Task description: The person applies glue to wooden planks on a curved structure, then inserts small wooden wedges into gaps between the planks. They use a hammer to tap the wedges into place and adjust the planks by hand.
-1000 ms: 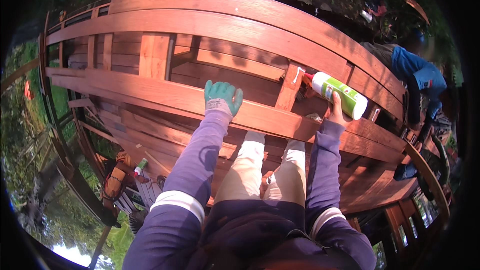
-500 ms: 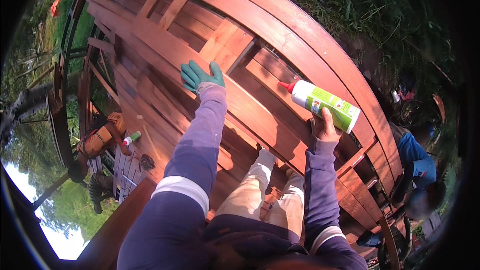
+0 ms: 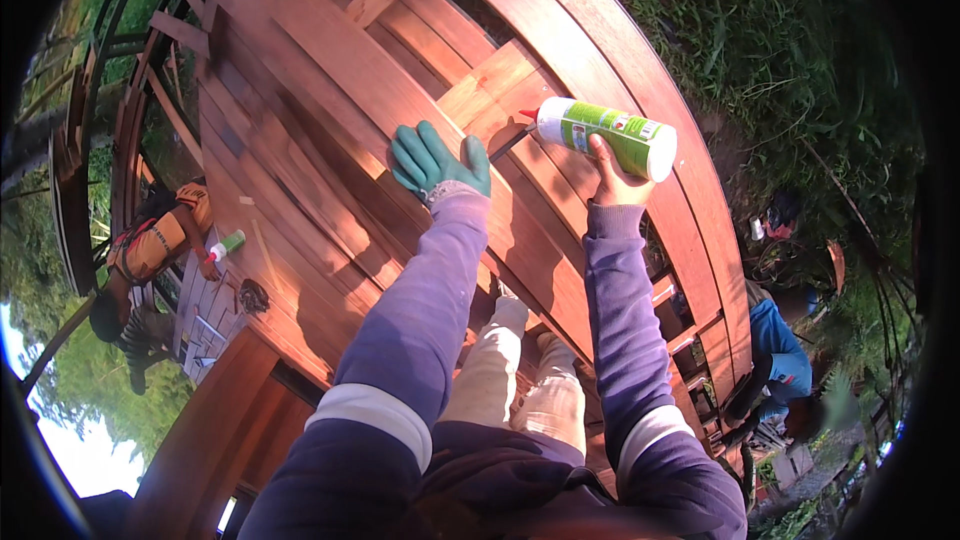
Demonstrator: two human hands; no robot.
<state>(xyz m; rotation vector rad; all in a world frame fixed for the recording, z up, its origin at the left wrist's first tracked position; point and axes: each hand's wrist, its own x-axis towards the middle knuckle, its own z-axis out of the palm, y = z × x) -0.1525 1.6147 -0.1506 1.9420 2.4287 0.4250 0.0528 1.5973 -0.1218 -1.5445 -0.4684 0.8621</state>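
Note:
My left hand (image 3: 438, 160), in a green work glove, rests with fingers stretched out on a long reddish-brown plank (image 3: 400, 90). In my bare right hand (image 3: 615, 172) is a white and green glue bottle (image 3: 610, 135) with a red nozzle. The bottle is tilted on its side, nozzle to the left, over the gap beside the plank. Just below the nozzle lies a short lighter wooden crosspiece (image 3: 492, 90). The nozzle tip sits close to this wood; whether it touches I cannot tell.
Curved outer boards (image 3: 640, 80) bound the deck on the right, with grass (image 3: 760, 60) beyond. Gaps open between the crosspieces. A person in orange (image 3: 165, 230) at the left holds a similar bottle (image 3: 228, 244). Another person in blue (image 3: 780, 350) is at the lower right.
My right hand has brought the bottle up and left, toward the crosspiece. The view has shifted, and my left hand still lies flat on the plank.

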